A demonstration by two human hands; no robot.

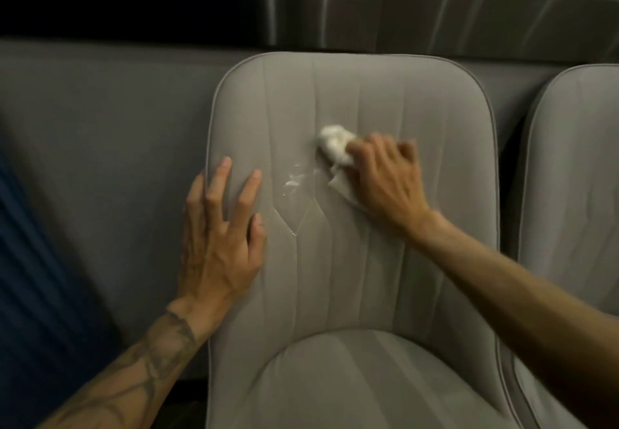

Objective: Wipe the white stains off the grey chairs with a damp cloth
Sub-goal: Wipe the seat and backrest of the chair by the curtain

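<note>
The right hand (385,177) grips a crumpled white cloth (336,147) against the grey upholstered chair's backrest (385,93), just beside unwiped white smears (294,181). The left hand (217,234) rests flat, fingers spread. Wiping seems unfinished.

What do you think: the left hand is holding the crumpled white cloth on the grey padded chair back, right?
No: the head view shows the right hand holding the crumpled white cloth on the grey padded chair back; the left hand holds nothing.
</note>
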